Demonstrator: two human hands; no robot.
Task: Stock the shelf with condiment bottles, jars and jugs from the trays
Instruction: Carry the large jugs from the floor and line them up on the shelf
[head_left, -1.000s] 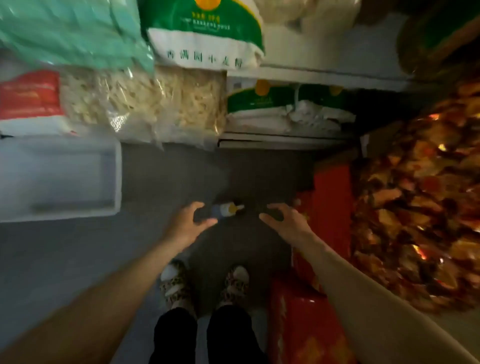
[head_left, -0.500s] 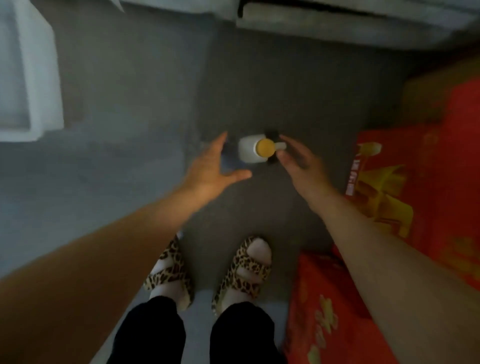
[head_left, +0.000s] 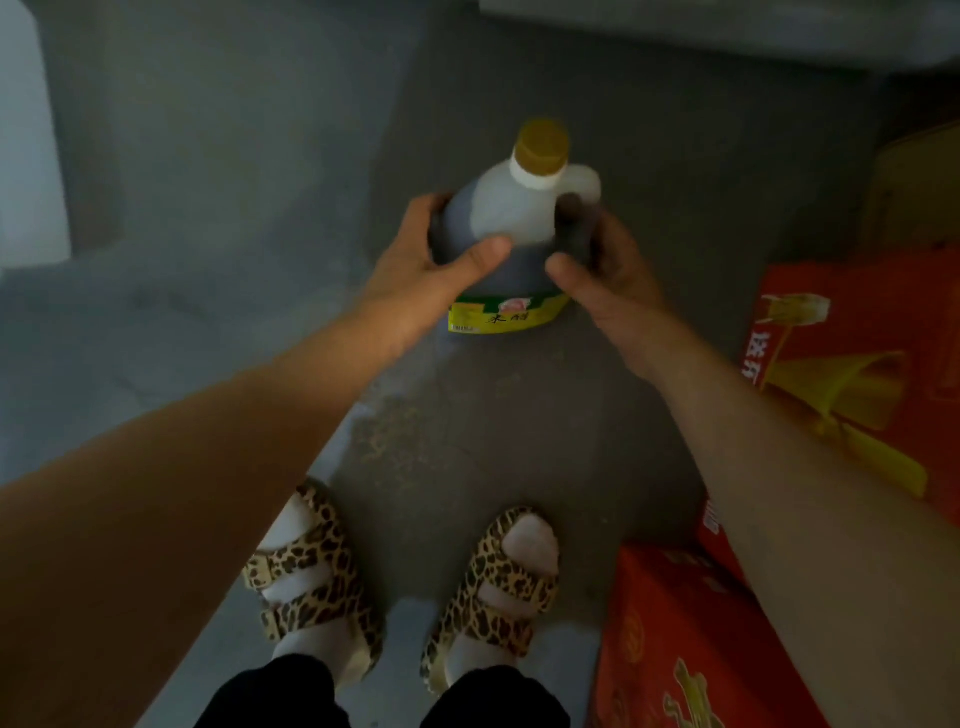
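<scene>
Both hands gripped the jug (head_left: 511, 244) upright over the grey floor (head_left: 208, 182), mid-frame: left hand (head_left: 421, 270) curled round its left side, right hand (head_left: 605, 270) round the handle side. Red cartons (head_left: 852, 332) sat right.

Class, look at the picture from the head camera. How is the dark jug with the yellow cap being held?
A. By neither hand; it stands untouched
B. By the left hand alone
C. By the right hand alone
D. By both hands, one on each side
D: the left hand grips the jug on one side and the right hand grips the other, by the handle.
</scene>
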